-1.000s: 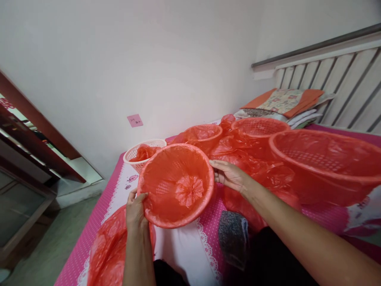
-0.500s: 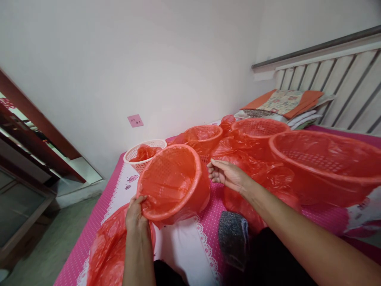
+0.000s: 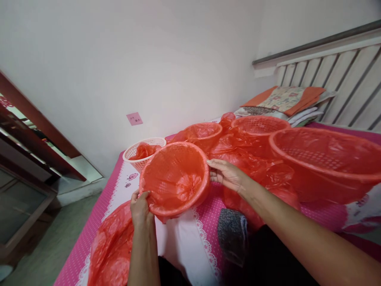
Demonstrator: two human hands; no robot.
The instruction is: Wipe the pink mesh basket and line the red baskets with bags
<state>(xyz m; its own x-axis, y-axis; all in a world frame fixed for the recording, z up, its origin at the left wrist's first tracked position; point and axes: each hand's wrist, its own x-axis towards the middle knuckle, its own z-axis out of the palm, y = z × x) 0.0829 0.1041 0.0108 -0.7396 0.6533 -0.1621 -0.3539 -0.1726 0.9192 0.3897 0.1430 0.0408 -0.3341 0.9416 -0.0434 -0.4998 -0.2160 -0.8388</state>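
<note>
Currently, the left hand [image 3: 140, 208] pinches the lined basket [image 3: 175, 180] by its rim, nearside of the white basket [image 3: 139, 164]; whether the right hand [image 3: 228, 174] grips is unclear. One-sided support could tip it.

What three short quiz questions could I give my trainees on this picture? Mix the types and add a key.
1. What lines the basket gripped by the left hand?
2. True or false: the pale basket near the wall has crumpled red plastic inside.
3. The note on the wall is: a) green; b) pink; c) black.

Key:
1. Red plastic film.
2. True.
3. b.
</note>
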